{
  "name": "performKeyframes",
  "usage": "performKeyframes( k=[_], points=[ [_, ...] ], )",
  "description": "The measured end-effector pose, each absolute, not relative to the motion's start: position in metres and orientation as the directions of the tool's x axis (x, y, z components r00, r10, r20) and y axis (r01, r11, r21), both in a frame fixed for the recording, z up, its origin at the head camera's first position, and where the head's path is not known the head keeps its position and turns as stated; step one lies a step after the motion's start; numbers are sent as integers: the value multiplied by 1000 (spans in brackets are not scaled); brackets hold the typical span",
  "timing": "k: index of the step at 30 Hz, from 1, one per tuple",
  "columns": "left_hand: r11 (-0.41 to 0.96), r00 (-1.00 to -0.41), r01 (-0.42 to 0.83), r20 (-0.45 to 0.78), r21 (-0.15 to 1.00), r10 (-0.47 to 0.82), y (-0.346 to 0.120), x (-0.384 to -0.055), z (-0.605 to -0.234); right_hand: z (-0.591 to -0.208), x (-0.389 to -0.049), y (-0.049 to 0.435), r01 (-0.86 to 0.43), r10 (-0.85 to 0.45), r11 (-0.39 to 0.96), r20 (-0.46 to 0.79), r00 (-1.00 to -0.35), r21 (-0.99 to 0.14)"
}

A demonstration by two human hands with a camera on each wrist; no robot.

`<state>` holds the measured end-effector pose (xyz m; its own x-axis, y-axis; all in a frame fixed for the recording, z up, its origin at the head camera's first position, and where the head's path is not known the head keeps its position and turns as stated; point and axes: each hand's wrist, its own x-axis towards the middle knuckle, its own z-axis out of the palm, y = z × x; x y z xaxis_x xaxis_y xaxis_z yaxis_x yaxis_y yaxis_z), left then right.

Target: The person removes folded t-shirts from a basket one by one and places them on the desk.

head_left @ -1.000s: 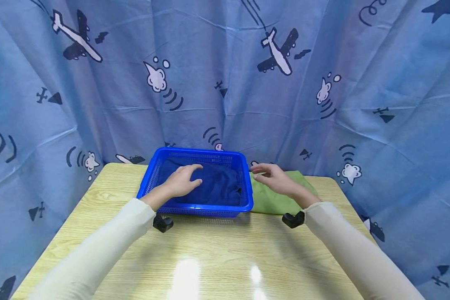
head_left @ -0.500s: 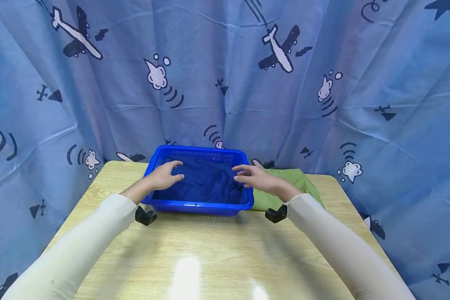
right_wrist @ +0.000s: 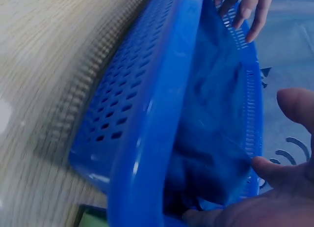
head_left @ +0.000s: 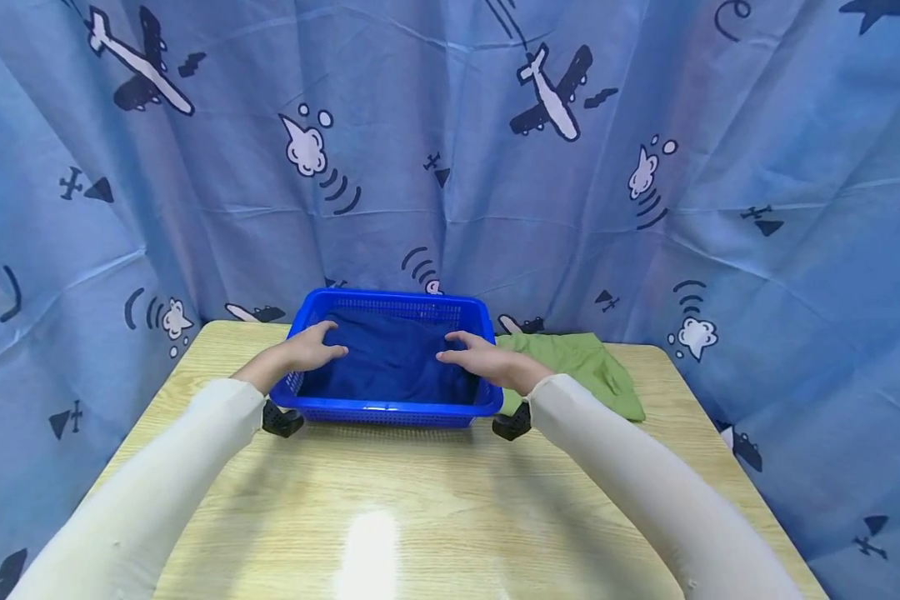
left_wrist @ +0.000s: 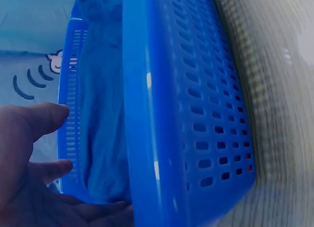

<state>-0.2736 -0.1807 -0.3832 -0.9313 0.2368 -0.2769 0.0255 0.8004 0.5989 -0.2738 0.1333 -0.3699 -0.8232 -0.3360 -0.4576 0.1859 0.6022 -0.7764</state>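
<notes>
A blue plastic basket (head_left: 412,409) with slotted walls stands near the back of the table. A dark blue cloth (head_left: 386,354) is spread over its inside. My left hand (head_left: 307,348) reaches over the basket's left side, with thumb and fingers apart. In the left wrist view its lower fingers come down between the rim and the cloth (left_wrist: 105,114). Over the right side is my right hand (head_left: 483,360), fingers spread; in the right wrist view its fingertips (right_wrist: 265,165) are at the cloth's edge. Whether they touch it I cannot tell. Neither hand grips anything.
A green cloth (head_left: 585,367) lies on the wooden table (head_left: 420,492), right of the basket and partly behind my right forearm. A blue curtain (head_left: 390,150) with aeroplane prints hangs behind the table and along both sides.
Both hands have moved left. My right hand has gone from above the green cloth to over the basket's right side, and my left from above the basket's middle to its left side.
</notes>
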Motion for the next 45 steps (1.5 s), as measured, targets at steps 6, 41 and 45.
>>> performKeyframes(
  k=[6,41,45],
  points=[
    [775,-910,-57,-352,629,218,-179,-274,-380,-374,-284,123,248,-314,570,-486,-816,-784],
    [702,-859,-194,-465,685,216,-177,-277,-398,-394,-298,118,203,-411,609,-524,-746,-767],
    [717,-851,-188,-476,671,221,-176,-278,-398,-394,-298,118,190,-402,621,-517,-756,-760]
  ],
)
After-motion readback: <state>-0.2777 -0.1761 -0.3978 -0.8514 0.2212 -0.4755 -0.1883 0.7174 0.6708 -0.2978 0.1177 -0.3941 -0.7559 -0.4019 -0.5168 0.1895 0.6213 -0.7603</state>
